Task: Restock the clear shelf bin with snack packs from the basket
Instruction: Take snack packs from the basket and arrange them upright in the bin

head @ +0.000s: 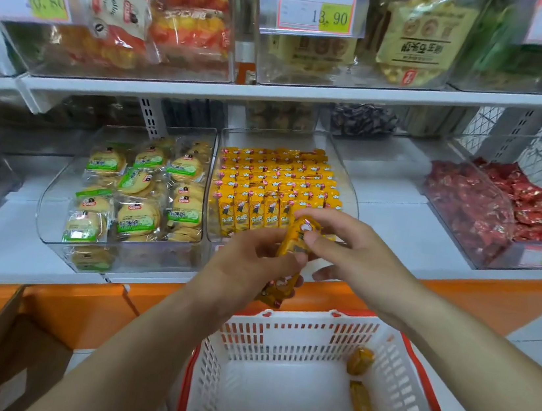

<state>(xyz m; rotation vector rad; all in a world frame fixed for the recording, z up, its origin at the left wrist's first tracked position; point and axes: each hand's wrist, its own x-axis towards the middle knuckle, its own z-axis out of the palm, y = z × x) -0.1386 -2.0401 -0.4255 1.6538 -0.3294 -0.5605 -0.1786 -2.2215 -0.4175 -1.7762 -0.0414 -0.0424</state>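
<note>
Before bin point(349, 177): left hand point(251, 265) grips packs point(277, 292), right hand point(343, 249) pinches one — loose bundle may slip into basket point(297, 336); bin nearly full — jamming likely.

White shelf point(395, 194), clear snack bin point(345, 170), cookie bin point(56, 201) just beside, probably candy bin point(483, 257) apart

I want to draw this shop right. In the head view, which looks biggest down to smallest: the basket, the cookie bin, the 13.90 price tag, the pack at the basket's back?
1. basket, though it's nearest the camera, so unsure
2. cookie bin
3. price tag
4. pack
</note>
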